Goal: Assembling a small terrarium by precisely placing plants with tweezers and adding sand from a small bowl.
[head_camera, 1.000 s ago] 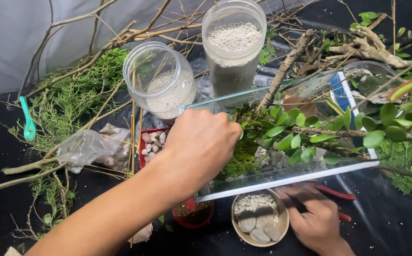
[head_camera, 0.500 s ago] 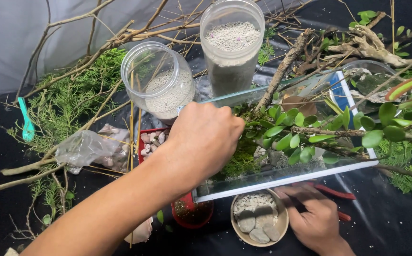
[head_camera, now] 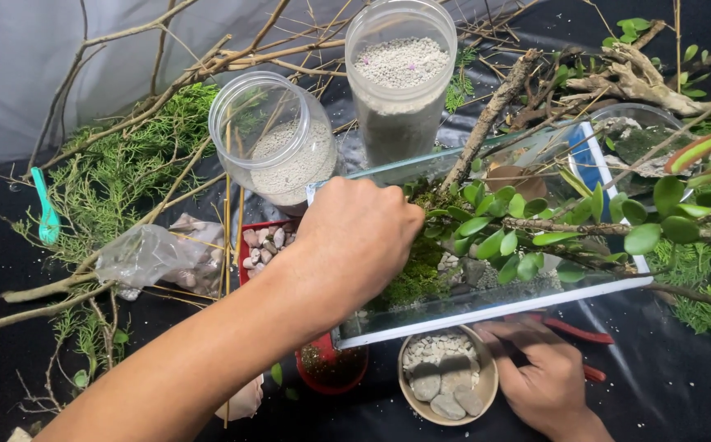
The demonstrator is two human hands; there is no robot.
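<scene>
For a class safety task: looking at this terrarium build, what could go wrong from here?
The left hand reaches over the glass tank wall, so it might catch the thin edge. The tilted jar of sand leans beside the tank and may roll or spill. The right hand could knock the bowl of pebbles.

We find the rectangular glass tank (head_camera: pixel 486 307) hemmed in: two clear plastic jars (head_camera: pixel 277 139) behind it, leafy green branches (head_camera: pixel 535 229) across its top, a round bowl of pebbles (head_camera: pixel 445 385) before it.

Hidden fingers, cropped plants

The left hand (head_camera: pixel 355 237) reaches into the glass tank (head_camera: pixel 486 307), fingertips hidden in moss; the right hand (head_camera: pixel 543 381) is cut off near; leafy branches (head_camera: pixel 683 213) run off right.
</scene>
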